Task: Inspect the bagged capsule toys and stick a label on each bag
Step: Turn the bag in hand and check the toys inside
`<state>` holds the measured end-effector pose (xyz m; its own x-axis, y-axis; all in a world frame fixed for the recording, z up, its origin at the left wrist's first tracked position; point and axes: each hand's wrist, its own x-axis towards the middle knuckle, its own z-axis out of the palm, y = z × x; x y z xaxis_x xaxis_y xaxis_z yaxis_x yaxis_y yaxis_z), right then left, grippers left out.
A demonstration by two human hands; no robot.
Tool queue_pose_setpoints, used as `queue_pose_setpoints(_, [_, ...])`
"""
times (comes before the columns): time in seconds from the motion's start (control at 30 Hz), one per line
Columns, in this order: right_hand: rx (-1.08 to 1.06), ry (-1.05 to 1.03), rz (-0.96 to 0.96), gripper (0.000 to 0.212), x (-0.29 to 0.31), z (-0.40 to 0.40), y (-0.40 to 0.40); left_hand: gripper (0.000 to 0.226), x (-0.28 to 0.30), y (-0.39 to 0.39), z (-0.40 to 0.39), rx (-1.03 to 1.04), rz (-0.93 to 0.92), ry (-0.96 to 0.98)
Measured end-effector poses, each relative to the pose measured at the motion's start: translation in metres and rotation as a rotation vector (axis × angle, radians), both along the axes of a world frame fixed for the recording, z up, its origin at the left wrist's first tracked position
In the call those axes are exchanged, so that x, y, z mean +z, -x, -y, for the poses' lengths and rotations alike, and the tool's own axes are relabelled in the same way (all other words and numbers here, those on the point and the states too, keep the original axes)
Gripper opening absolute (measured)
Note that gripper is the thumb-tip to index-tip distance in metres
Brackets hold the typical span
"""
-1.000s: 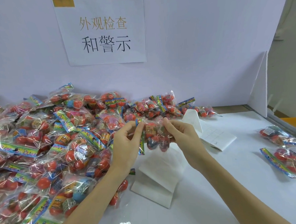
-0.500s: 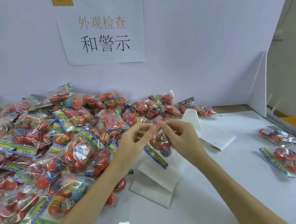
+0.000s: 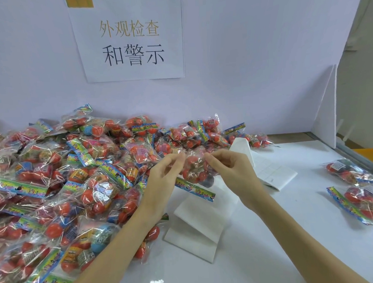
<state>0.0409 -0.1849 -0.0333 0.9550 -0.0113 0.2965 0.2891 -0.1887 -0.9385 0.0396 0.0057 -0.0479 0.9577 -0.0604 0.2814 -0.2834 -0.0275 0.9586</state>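
1. Crowding the left of the white table (image 3: 294,233), a heap of bagged toys (image 3: 60,187) reaches the left hand (image 3: 161,181); folded white paper (image 3: 198,225) lies under the hands.
2. Both hands pinch one clear bag (image 3: 196,168) of red balls held above the paper, right hand (image 3: 232,171) opposite.
3. Two bags (image 3: 356,188) lie apart at right.

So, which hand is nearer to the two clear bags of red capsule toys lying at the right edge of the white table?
The right hand; the two bags lie to its right. The left hand is farther left.
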Motion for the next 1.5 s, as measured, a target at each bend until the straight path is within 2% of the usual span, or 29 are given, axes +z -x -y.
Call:
queue_pose_setpoints(0.13, [-0.008,0.128,0.060,0.036,0.000,-0.006,0.002,0.010,0.001,-0.001,0.002,0.020,0.060,-0.035])
queue_pose_setpoints(0.23, [-0.004,0.074,0.017,0.050,0.001,-0.006,0.003,0.010,-0.001,-0.002,0.000,0.072,0.122,-0.044])
queue_pose_setpoints(0.33, [0.077,-0.091,-0.050,0.047,0.002,-0.004,0.003,0.010,-0.001,-0.003,-0.001,0.123,0.108,0.027])
queue_pose_setpoints(0.5, [0.078,-0.280,-0.108,0.028,0.002,-0.005,0.003,0.016,0.000,-0.003,-0.004,0.093,0.094,0.086])
queue_pose_setpoints(0.7, [0.095,-0.426,-0.192,0.031,0.005,-0.011,0.007,0.018,0.002,-0.002,-0.001,0.052,0.101,0.165])
queue_pose_setpoints(0.77, [0.008,-0.292,-0.080,0.033,0.002,-0.012,0.008,0.019,0.003,-0.001,-0.001,0.080,0.135,0.120])
queue_pose_setpoints(0.87, [-0.182,0.117,0.205,0.034,-0.003,-0.008,0.007,0.012,0.001,0.000,0.000,0.016,0.138,0.000])
queue_pose_setpoints(0.93, [-0.150,0.240,0.259,0.042,-0.004,-0.007,0.009,0.029,0.000,0.001,0.002,-0.079,0.108,-0.042])
queue_pose_setpoints(1.03, [-0.092,0.168,0.187,0.035,-0.003,-0.011,0.009,0.025,-0.001,0.002,0.004,-0.110,0.176,-0.114])
queue_pose_setpoints(1.13, [-0.049,-0.010,0.076,0.019,-0.001,-0.012,0.006,0.021,-0.001,0.000,0.002,0.003,0.225,-0.089])
queue_pose_setpoints(1.27, [-0.017,-0.132,-0.083,0.013,-0.002,-0.009,0.004,0.021,-0.003,-0.001,0.001,0.034,0.183,-0.109])
queue_pose_setpoints(1.37, [-0.003,-0.095,-0.034,0.006,-0.001,-0.009,0.005,0.005,-0.003,-0.003,0.001,0.007,0.117,-0.038])
queue_pose_setpoints(1.5, [0.019,-0.107,-0.031,0.014,0.000,-0.011,0.006,0.011,-0.001,-0.003,-0.002,0.065,0.123,0.038])
